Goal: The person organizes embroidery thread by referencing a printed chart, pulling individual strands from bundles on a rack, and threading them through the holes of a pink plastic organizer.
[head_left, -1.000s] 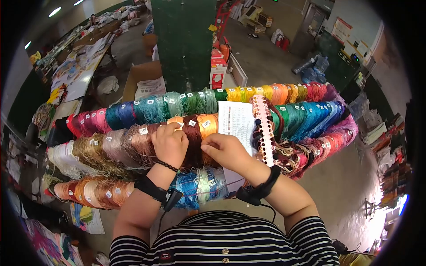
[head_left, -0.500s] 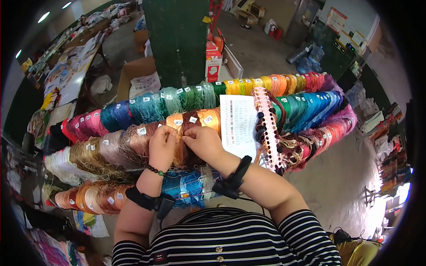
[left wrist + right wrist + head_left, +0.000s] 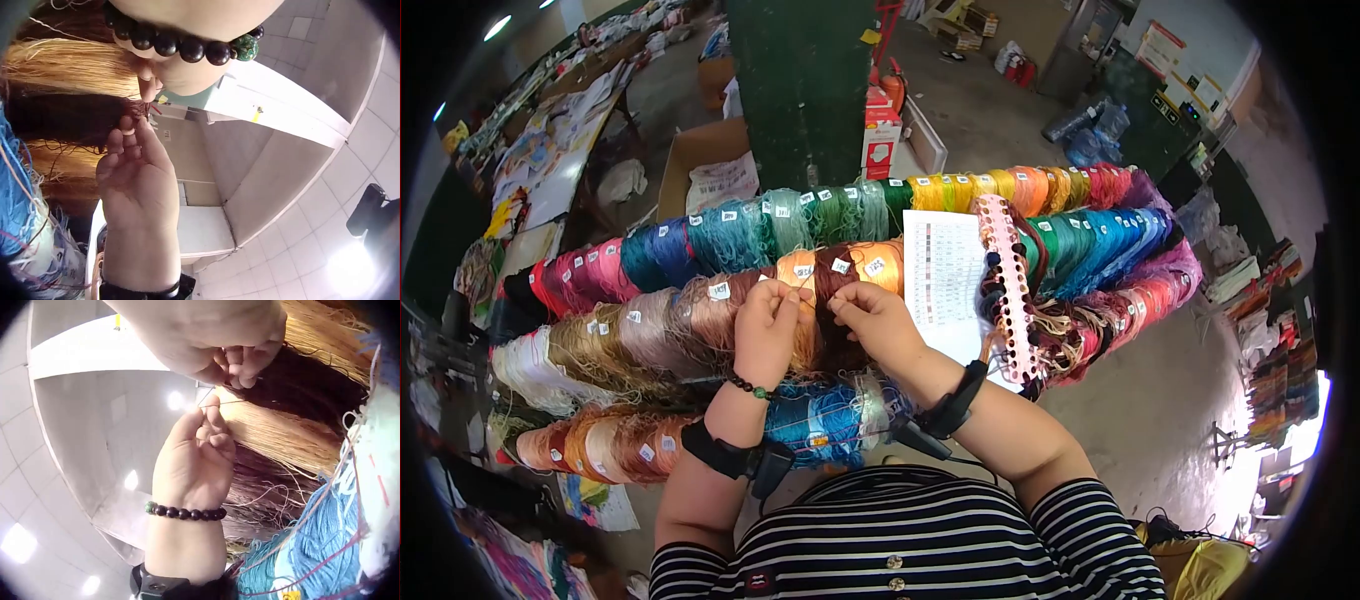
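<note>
Both hands are over the middle row of thread skeins, at an orange skein [image 3: 804,342] and a dark brown skein [image 3: 832,347]. The left hand [image 3: 766,325], wearing a beaded bracelet, pinches a thin dark thread [image 3: 220,405] between thumb and fingertips. A short gap to its right, the right hand [image 3: 884,322] has its fingers curled and its thumb against them, pinching the thread's other part. In the left wrist view the right hand [image 3: 139,187] shows its palm, fingertips by dark strands. The right wrist view has the left hand [image 3: 195,456] below the right hand [image 3: 215,337].
A printed sheet [image 3: 940,275] and a pink holed strip [image 3: 1006,290] with thread bundles lie right of the hands. Labelled skeins fill the back row [image 3: 740,232] and front row [image 3: 615,440]. A green pillar [image 3: 800,100] and cardboard box [image 3: 690,155] stand behind.
The right hand came left toward the left hand, then shifted slightly right again. The left hand has moved a little left and its fingers have drawn together.
</note>
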The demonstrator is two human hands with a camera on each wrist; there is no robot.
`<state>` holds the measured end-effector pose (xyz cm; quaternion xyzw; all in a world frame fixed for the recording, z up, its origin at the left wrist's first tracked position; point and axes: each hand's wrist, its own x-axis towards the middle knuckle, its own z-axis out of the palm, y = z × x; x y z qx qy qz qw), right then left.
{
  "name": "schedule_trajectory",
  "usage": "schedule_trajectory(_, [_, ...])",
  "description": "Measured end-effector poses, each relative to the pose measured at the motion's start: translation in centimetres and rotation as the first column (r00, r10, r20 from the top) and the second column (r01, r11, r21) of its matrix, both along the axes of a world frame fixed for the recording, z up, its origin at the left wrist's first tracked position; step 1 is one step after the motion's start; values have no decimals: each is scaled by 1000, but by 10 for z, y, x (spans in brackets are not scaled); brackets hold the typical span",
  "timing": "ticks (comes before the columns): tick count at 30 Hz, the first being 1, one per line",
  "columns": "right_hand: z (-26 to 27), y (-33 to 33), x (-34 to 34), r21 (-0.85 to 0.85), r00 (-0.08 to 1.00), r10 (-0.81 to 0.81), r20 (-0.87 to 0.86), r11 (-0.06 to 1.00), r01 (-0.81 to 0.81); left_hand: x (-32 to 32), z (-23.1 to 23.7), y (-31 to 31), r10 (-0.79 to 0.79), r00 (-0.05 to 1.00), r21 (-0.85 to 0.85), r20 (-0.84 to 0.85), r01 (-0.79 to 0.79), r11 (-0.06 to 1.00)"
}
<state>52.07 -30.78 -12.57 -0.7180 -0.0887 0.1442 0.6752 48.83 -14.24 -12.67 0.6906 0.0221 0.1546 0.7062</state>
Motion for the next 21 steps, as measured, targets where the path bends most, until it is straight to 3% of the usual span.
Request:
schedule_trajectory(4, [15, -5, -6, 179, 972, 68, -226, 983, -28, -10, 17, -7, -101, 970, -35, -220, 96, 995])
schedule_trajectory(6, [16, -8, -6, 182, 958, 105, -267, 982, -57, -12, 17, -9, -164, 921, -51, -353, 155, 987])
schedule_trajectory(10, [18, -12, -9, 237, 925, 154, -348, 969, -72, -12, 15, -11, -183, 915, -78, -359, 166, 983])
schedule_trajectory(16, [21, -13, -11, 251, 913, 160, -376, 966, -66, -7, 17, -7, -371, 849, -391, -376, 217, 894])
schedule_trajectory(19, [21, -14, -13, 196, 921, 172, -350, 975, -107, -7, 19, -6, -406, 830, -445, -382, 220, 868])
schedule_trajectory(21, [22, -13, -14, 190, 920, 171, -354, 976, -108, -6, 16, -10, -376, 852, -384, -364, 230, 894])
